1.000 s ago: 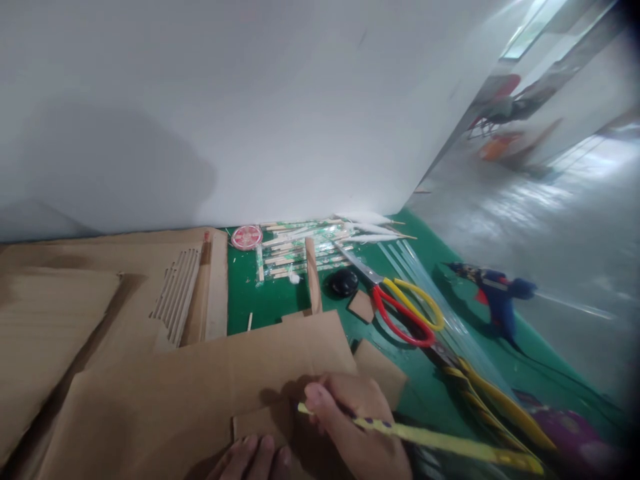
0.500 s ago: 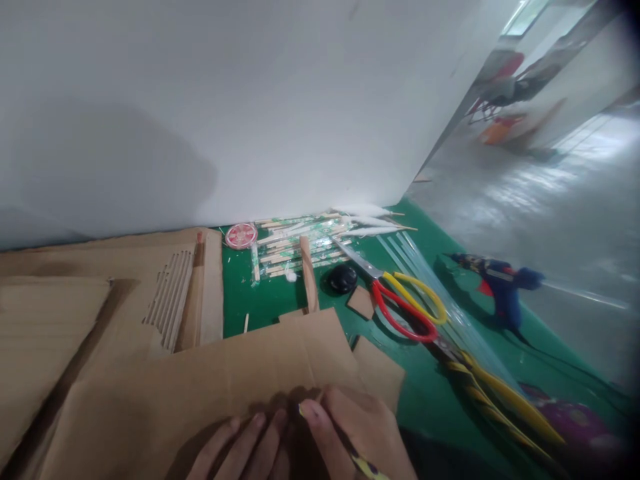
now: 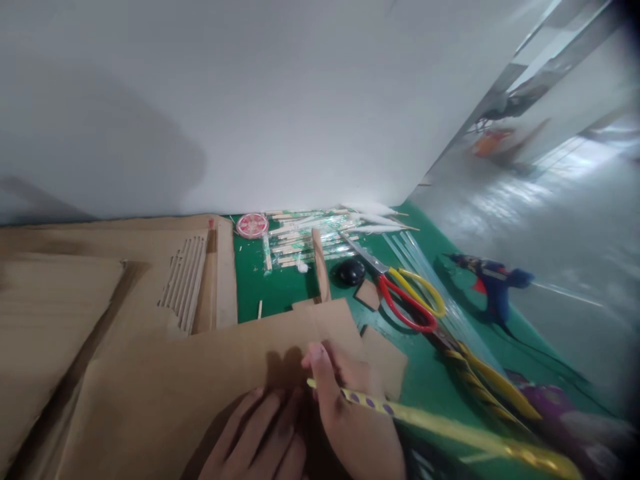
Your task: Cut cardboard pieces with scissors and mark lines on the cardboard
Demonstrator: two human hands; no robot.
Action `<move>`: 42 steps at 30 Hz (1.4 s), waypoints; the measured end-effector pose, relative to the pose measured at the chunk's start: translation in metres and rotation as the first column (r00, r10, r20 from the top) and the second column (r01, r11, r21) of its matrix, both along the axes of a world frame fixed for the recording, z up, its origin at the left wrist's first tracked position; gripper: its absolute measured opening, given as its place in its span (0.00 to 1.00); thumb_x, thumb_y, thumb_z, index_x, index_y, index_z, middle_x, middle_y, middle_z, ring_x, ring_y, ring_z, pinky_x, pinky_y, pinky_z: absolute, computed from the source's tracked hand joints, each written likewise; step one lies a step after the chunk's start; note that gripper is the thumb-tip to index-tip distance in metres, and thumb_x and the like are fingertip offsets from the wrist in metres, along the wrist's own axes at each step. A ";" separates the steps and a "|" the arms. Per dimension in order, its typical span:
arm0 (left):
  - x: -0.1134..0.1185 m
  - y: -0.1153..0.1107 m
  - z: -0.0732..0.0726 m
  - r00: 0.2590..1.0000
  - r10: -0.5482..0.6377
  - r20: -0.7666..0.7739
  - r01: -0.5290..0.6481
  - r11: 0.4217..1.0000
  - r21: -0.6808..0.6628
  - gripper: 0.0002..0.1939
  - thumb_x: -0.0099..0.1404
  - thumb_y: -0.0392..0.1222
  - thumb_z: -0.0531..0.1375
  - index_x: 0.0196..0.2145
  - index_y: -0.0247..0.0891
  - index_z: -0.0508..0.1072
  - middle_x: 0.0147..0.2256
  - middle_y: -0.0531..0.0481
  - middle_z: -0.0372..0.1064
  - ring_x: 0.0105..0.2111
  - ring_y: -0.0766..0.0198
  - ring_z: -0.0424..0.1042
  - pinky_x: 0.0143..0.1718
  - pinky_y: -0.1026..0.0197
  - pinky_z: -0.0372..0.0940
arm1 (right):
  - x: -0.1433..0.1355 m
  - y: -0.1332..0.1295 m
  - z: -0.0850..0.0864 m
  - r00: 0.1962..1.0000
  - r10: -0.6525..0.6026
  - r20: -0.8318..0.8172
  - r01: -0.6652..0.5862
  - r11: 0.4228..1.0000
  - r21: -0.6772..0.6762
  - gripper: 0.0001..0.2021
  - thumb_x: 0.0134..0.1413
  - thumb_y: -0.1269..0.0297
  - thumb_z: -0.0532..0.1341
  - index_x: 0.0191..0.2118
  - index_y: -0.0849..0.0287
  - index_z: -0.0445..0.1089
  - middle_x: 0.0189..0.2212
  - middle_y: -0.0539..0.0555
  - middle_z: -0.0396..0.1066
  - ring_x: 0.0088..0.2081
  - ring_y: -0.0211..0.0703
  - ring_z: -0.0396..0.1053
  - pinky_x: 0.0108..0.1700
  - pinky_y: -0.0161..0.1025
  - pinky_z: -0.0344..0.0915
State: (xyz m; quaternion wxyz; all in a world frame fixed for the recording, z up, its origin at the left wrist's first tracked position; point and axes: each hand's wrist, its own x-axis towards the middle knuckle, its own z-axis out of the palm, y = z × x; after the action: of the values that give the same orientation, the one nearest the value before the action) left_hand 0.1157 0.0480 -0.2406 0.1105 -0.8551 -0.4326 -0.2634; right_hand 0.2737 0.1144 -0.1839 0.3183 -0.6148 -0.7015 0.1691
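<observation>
At the left edge of the counter, we are seeing stacked corrugated cardboard sheets, one with its fluted core exposed as parallel ridges.

We are pressing our left hand flat on the large cardboard panel at the near edge, fingers extended and gripping nothing. Half a second ago these fingers were spreading onto the panel; a second ago only the fingertips were showing. We judge that the panel is now being pinned for marking.

Our right hand is closed on the yellow pencil, its tip touching the panel just beside the left fingers. The pencil shaft, hidden half a second ago, is again trailing out to the right.

Toward the far edge, wrapped wooden sticks are lying beside a round red disc. Right of these, a glossy black object and red-and-yellow scissors are resting on the green mat. Near the right edge, clear glue rods and a blue glue gun are lying well apart from the hands.
</observation>
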 end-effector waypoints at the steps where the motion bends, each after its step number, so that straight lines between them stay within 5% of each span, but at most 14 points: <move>1: 0.000 0.000 -0.001 1.000 -0.003 0.013 0.002 1.000 0.012 0.13 0.72 0.45 0.56 0.44 0.41 0.78 0.51 0.52 0.77 0.54 0.64 0.70 0.73 0.56 0.44 | 0.000 0.000 -0.003 0.998 -0.006 0.066 0.001 0.997 0.079 0.28 0.76 0.54 0.48 0.23 0.57 0.68 0.17 0.47 0.68 0.19 0.34 0.66 0.23 0.35 0.54; 6: 0.003 -0.004 0.005 0.997 0.061 0.047 -0.058 0.996 -0.070 0.15 0.72 0.45 0.53 0.48 0.41 0.77 0.52 0.48 0.77 0.53 0.60 0.69 0.66 0.57 0.51 | -0.002 0.003 -0.005 0.913 0.062 0.403 -0.242 0.877 0.414 0.29 0.76 0.71 0.42 0.28 0.61 0.74 0.20 0.52 0.71 0.18 0.36 0.63 0.26 0.39 0.53; 12: 0.003 -0.005 0.016 0.994 0.088 0.061 -0.078 0.986 -0.145 0.16 0.72 0.49 0.54 0.49 0.42 0.76 0.50 0.50 0.77 0.51 0.59 0.68 0.57 0.57 0.56 | -0.012 0.001 -0.001 0.857 -0.012 0.515 -0.299 0.803 0.515 0.29 0.75 0.74 0.41 0.26 0.65 0.73 0.17 0.53 0.69 0.16 0.32 0.62 0.25 0.35 0.55; 27: 0.002 -0.001 0.018 0.991 0.063 0.122 -0.052 0.995 -0.086 0.12 0.68 0.47 0.58 0.42 0.41 0.78 0.43 0.49 0.80 0.50 0.59 0.69 0.68 0.57 0.45 | -0.016 -0.005 -0.021 0.965 0.154 0.214 -0.209 0.942 0.262 0.22 0.73 0.71 0.53 0.23 0.60 0.65 0.17 0.47 0.63 0.18 0.31 0.62 0.24 0.32 0.56; 33: 0.000 -0.005 0.013 0.995 0.050 0.082 -0.041 0.993 -0.112 0.14 0.68 0.49 0.59 0.45 0.42 0.77 0.46 0.50 0.79 0.52 0.59 0.68 0.70 0.56 0.43 | -0.009 -0.010 -0.027 0.951 0.145 0.272 -0.211 0.950 0.232 0.17 0.70 0.76 0.51 0.30 0.62 0.71 0.20 0.50 0.68 0.20 0.31 0.65 0.26 0.29 0.59; 42: -0.002 -0.007 0.011 0.998 0.053 0.046 -0.047 0.992 -0.117 0.14 0.68 0.50 0.58 0.47 0.42 0.77 0.47 0.50 0.78 0.52 0.59 0.68 0.68 0.54 0.45 | -0.017 -0.006 -0.017 0.984 0.097 0.149 -0.126 0.970 0.206 0.25 0.75 0.65 0.48 0.23 0.60 0.67 0.16 0.50 0.65 0.16 0.33 0.62 0.21 0.33 0.56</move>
State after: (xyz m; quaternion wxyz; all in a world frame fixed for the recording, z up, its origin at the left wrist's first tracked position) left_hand 0.1134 0.0415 -0.2299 0.0566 -0.8424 -0.4710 -0.2558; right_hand 0.2566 0.1089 -0.2012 0.3236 -0.5466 -0.7694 0.0673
